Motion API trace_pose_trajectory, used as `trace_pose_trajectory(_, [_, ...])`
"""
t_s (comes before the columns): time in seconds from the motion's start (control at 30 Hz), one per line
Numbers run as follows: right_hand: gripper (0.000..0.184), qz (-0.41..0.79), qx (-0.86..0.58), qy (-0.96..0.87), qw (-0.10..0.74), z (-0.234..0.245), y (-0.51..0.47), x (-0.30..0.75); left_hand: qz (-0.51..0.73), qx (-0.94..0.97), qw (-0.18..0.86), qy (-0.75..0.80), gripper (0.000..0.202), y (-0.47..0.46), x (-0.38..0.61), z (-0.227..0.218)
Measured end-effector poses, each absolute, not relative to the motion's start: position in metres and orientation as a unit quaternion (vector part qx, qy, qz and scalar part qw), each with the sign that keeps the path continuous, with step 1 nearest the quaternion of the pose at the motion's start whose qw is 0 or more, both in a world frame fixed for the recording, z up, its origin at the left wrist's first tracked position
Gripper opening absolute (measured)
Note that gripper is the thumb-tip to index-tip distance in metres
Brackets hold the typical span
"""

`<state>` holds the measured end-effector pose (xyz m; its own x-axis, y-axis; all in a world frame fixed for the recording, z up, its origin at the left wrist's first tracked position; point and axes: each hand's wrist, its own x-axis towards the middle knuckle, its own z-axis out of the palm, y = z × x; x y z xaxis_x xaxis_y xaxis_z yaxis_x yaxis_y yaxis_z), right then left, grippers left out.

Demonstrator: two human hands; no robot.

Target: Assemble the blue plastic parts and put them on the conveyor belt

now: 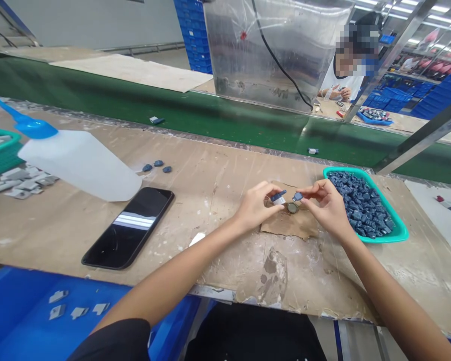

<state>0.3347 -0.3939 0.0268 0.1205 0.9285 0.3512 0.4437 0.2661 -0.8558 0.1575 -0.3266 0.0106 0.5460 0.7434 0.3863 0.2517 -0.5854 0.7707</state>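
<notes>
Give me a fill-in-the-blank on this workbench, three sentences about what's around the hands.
The right hand is nearest a teal tray heaped with small ____ parts.
Between both hands, a round disc sits on a piece of ____.
The black smartphone lies to the ____ of the left hand.
Missing words: dark blue, cardboard, left.

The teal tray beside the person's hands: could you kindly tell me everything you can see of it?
The teal tray is shallow and rectangular, apparently moulded plastic, with a smooth rim and rounded corners. It sits on the worn bench top, angled to the bench edge, and is heaped with small dark blue pieces. The right hand is just beside its nearest side; whether they touch cannot be told.
</notes>
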Motion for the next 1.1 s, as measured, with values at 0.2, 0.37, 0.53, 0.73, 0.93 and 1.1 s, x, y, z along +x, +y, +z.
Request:
trace_pose_trajectory(0.2, [0.028,0.315,-0.525,-0.586,0.531,0.022,-0.391,0.325,0.361,0.831,0.32,0.277,0.026,-0.33,0.157,0.013])
trace_pose_trajectory(0.37, [0.027,0.304,-0.535,-0.594,0.518,0.02,-0.39,0.323,0.361,0.838,0.308,0.268,0.025,-0.331,0.156,0.012])
trace_pose_trajectory(0.53, [0.025,0.266,-0.548,-0.612,0.505,0.02,-0.392,0.321,0.369,0.835,0.306,0.269,0.024,-0.332,0.157,0.012])
trace_pose_trajectory(0.73, [0.021,0.234,-0.558,-0.613,0.509,0.021,-0.397,0.314,0.387,0.808,0.347,0.278,0.025,-0.335,0.158,0.013])
trace_pose_trajectory(0.93, [0.019,0.224,-0.54,-0.62,0.524,0.018,-0.401,0.31,0.399,0.781,0.385,0.289,0.024,-0.338,0.16,0.016])
trace_pose_trajectory(1.1, [0.02,0.2,-0.523,-0.663,0.497,0.019,-0.408,0.308,0.394,0.753,0.439,0.293,0.023,-0.338,0.16,0.018])
